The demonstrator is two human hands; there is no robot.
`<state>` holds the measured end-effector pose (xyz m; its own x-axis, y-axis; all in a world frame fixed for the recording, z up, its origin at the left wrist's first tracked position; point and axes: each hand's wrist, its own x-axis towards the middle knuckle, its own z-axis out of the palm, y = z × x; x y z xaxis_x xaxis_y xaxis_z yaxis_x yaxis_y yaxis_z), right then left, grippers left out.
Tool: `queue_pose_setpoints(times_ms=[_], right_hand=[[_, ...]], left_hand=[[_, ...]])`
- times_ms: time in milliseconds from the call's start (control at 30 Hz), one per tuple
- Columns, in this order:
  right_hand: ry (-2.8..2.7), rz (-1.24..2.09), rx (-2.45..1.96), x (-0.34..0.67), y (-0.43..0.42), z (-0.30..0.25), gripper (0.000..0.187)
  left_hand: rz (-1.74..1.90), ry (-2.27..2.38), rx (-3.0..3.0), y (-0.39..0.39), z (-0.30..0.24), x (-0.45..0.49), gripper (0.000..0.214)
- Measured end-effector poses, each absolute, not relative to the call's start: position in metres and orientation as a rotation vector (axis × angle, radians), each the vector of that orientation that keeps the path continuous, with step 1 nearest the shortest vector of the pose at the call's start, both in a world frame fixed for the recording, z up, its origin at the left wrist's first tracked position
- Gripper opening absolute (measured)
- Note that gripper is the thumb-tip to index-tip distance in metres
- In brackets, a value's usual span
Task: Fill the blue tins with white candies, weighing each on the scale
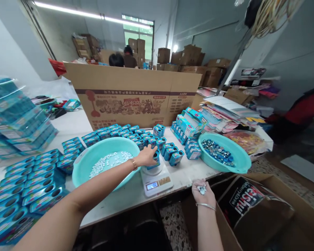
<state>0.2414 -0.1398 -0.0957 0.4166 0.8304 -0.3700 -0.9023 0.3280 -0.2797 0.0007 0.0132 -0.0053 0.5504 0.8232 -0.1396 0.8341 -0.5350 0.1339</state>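
Observation:
My left hand point(146, 156) reaches across the table and grips a small blue tin point(155, 159) standing on a white digital scale point(157, 179). My right hand point(202, 192) is palm up below the table's front edge, cupped around a few small white tablets point(202, 189). A teal basin point(81, 167) holding white tablets sits just left of the scale. More small blue tins point(172, 153) stand behind the scale in rows. A second teal basin point(240, 158) with shiny round blue pieces sits at the right.
Stacks of flat blue tins point(28, 181) cover the left of the table, with wrapped packs point(15, 118) behind. A large cardboard sheet point(133, 94) stands upright at the back. An open cardboard box point(264, 209) lies on the floor at right. Two people sit far behind.

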Motion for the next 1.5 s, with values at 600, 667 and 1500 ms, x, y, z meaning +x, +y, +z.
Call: queue_pose_setpoints(times_ms=[600,667,1500], right_hand=[[0.223,1.195,-0.489,0.232,-0.126,-0.091,0.018],[0.139,1.219,-0.497,0.230,-0.121,-0.089,0.017],[-0.064,1.491,-0.594,0.153,-0.001,-0.027,0.033]], left_hand=[[0.553,1.178,2.264,-0.008,0.001,-0.022,0.077],[0.664,1.108,2.257,-0.015,0.019,-0.034,0.074],[0.138,1.677,2.294,-0.149,-0.071,-0.110,0.058]])
